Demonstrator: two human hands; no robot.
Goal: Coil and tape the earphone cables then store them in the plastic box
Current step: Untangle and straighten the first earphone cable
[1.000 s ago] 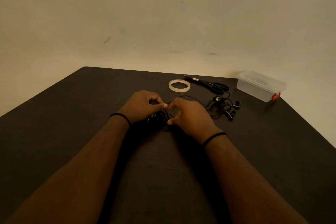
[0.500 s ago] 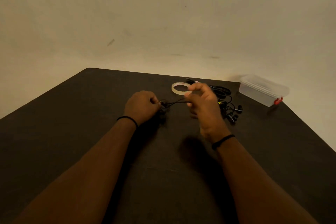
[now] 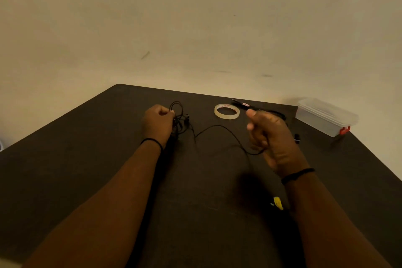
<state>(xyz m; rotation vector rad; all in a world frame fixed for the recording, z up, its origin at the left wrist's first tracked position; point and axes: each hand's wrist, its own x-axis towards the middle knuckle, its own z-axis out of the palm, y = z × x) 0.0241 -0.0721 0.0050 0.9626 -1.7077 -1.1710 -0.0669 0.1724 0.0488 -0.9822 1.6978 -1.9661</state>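
A dark table (image 3: 87,159) stands against a plain, dimly lit cream wall (image 3: 195,17).

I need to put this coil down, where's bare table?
Bare: the table's left side beyond the left hand, and the strip between the forearms. Crowded: tape roll, scissors and plastic box by the right hand.

Between the hands, the left hand (image 3: 159,119) and the right hand (image 3: 269,135), a slack earphone cable (image 3: 219,129) arcs across the tabletop (image 3: 87,148), barring a low pass. Beyond the gap lies a tape roll (image 3: 226,111); scissors (image 3: 243,104) sit just past the right hand. The plastic box (image 3: 326,116) stands farther right, lid on. Left of the left hand the tabletop lies bare.
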